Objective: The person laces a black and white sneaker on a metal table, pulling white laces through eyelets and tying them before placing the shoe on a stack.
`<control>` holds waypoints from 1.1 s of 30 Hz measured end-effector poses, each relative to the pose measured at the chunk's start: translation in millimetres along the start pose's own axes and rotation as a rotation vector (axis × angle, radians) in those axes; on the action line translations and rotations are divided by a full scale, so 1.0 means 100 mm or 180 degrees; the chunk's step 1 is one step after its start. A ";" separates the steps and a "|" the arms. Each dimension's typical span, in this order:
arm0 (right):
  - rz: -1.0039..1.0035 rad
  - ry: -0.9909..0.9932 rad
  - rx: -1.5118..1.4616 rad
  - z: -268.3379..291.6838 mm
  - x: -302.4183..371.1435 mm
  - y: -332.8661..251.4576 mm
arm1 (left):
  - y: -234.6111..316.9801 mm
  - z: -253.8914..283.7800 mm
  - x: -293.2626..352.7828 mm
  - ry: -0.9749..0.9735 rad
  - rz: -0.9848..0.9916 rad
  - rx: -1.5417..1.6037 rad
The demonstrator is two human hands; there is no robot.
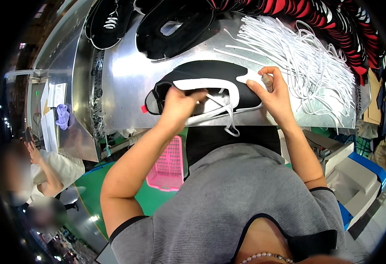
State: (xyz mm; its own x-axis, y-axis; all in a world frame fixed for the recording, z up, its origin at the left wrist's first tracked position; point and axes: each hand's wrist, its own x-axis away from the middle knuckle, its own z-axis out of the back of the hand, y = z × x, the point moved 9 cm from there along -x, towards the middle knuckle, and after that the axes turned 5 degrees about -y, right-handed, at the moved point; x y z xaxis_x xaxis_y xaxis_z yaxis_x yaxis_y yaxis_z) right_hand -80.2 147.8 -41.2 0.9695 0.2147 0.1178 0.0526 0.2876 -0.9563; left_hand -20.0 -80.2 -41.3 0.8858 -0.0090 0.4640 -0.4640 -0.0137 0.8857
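A black shoe upper lies on its side on the metal table in front of me, with a white band round its opening and a white toe piece. A white shoelace is threaded partly through it, and one loose end curls over the table's near edge. My left hand is inside the opening, fingers closed and slightly blurred where the lace meets their tips. At the toe end, my right hand pinches the upper between thumb and fingers. A beige wrap covers one of its fingers.
Many white laces are heaped on the table's right side. More black uppers lie at the back, beside a long red-and-black row of uppers. A pink basket stands below. Another person is at far left.
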 end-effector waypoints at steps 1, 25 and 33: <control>-0.0068 -0.0065 -0.0026 -0.02 -0.02 0.05 | 0.09 0.09 -0.03 0.0089 -0.0277 0.0034; -0.0184 -0.0164 -0.1051 0.08 -0.06 0.37 | 0.43 2.49 1.48 0.2923 -0.1452 -0.2971; -0.0090 -0.0279 0.0467 0.06 -0.15 0.18 | 0.82 1.45 1.43 0.2466 -0.1893 -0.2142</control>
State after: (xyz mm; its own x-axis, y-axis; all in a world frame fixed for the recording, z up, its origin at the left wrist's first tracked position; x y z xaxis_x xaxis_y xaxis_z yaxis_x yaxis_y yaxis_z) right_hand -95.5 155.3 -58.4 0.9433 0.2833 0.1732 0.0379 0.4263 -0.9038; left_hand 68.1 -228.1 94.9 0.8343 0.4321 -0.3423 -0.0900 0.7195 0.6887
